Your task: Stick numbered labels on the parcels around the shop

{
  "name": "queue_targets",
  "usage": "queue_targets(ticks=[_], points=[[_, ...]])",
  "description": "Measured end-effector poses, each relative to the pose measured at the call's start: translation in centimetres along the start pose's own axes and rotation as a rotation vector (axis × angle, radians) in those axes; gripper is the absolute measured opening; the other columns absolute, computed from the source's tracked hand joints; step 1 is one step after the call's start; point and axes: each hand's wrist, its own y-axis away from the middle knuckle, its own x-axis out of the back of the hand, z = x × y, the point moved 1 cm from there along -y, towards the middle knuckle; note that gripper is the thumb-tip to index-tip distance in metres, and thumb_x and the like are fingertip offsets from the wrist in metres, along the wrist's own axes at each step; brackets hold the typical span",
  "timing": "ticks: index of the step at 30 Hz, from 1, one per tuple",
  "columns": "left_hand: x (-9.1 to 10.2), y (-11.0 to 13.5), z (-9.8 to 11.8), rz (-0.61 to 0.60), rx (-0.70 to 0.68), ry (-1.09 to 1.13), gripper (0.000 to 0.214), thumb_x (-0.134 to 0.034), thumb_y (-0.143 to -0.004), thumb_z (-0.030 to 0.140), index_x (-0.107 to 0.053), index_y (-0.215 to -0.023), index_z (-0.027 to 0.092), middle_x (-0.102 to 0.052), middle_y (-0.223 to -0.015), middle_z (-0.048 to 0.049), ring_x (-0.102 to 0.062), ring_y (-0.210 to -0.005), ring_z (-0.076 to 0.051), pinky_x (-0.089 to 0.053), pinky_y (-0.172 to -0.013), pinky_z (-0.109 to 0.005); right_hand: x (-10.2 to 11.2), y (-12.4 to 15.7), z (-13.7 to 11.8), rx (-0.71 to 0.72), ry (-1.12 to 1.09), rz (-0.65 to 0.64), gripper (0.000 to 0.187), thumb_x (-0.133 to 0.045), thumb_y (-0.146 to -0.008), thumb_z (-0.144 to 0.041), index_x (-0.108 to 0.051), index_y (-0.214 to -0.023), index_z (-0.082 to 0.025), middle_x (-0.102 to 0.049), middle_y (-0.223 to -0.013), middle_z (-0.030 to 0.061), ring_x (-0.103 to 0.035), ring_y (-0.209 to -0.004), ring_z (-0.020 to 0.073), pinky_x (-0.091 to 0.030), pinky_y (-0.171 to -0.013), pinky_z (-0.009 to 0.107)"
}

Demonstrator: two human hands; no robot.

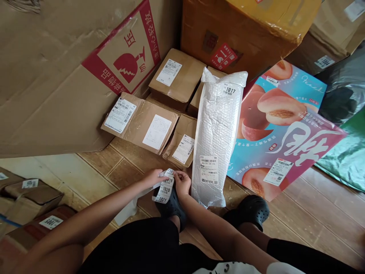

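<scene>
Between my hands hangs a strip of numbered barcode labels, printed 1019, 1020 and 1021 from top to bottom. My left hand pinches the strip near its upper left, and white backing paper trails below that wrist. On the strip's upper right edge, the fingertips of my right hand are closed. A silver bubble mailer labelled 1017 stands just right of my right hand, leaning on small boxes. In front of my hands lie a flat brown carton and a smaller box, both with shipping labels.
A huge carton with a red fragile mark rises at left. Behind stands an orange-brown box. To the right are a peach-printed box and a green bag. Labelled parcels lie lower left. Black clogs rest on the tiled floor.
</scene>
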Motion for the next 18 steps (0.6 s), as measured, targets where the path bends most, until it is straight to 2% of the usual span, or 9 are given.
queue_targets(ticks=[3,6,9,13,15,18], points=[[1.5,-0.3,-1.0,-0.040,0.006,-0.037,0.049,-0.072,-0.058,0.064,-0.053,-0.058,0.018,-0.047,-0.051,0.0039,-0.040,-0.051,-0.013,-0.023,-0.052,-0.025,-0.3,-1.0,-0.2,0.049,0.015,0.122,0.027,-0.066,-0.073,-0.043,-0.068,-0.081,-0.018,-0.071,-0.084,0.0068,-0.062,-0.076,0.0198,-0.051,-0.076,0.033],[2.1,0.1,-1.3,-0.064,-0.006,-0.055,0.050,-0.072,-0.056,0.065,-0.053,-0.055,0.019,-0.047,-0.050,0.0038,-0.039,-0.052,-0.013,-0.022,-0.053,-0.025,-0.4,-1.9,-0.4,0.058,0.014,0.213,0.026,-0.065,-0.072,-0.043,-0.064,-0.076,-0.017,-0.069,-0.078,0.0070,-0.060,-0.072,0.0199,-0.050,-0.072,0.032],[1.4,0.6,-1.2,-0.112,-0.012,-0.058,0.051,-0.072,-0.056,0.066,-0.055,-0.056,0.018,-0.050,-0.052,0.0028,-0.041,-0.051,-0.013,-0.023,-0.053,-0.025,-0.7,-2.3,-0.4,0.041,0.001,0.264,0.025,-0.066,-0.070,-0.042,-0.062,-0.073,-0.018,-0.069,-0.074,0.0071,-0.061,-0.069,0.0204,-0.049,-0.069,0.032],[0.4,0.8,-1.2,-0.159,0.004,-0.039,0.050,-0.072,-0.055,0.066,-0.060,-0.060,0.017,-0.052,-0.052,0.0018,-0.043,-0.050,-0.014,-0.024,-0.052,-0.025,-1.3,-2.0,-0.6,-0.002,-0.011,0.321,0.028,-0.065,-0.071,-0.043,-0.060,-0.084,-0.018,-0.070,-0.089,0.0108,-0.063,-0.080,0.0230,-0.050,-0.072,0.034],[0.4,0.8,-1.0,-0.169,0.006,-0.016,0.050,-0.072,-0.056,0.066,-0.061,-0.062,0.017,-0.051,-0.052,0.0019,-0.042,-0.050,-0.014,-0.023,-0.052,-0.025,-1.4,-1.8,-1.0,-0.021,0.004,0.324,0.030,-0.063,-0.073,-0.045,-0.060,-0.085,-0.018,-0.069,-0.089,0.0116,-0.063,-0.084,0.0248,-0.050,-0.074,0.035],[0.9,0.9,-0.2,-0.180,-0.022,0.046,0.049,-0.073,-0.056,0.063,-0.061,-0.063,0.016,-0.049,-0.053,0.0025,-0.042,-0.052,-0.014,-0.025,-0.052,-0.024,-1.0,-1.4,-1.9,0.008,0.024,0.210,0.028,-0.065,-0.071,-0.047,-0.063,-0.074,-0.019,-0.069,-0.082,0.0083,-0.063,-0.085,0.0254,-0.050,-0.079,0.036]])
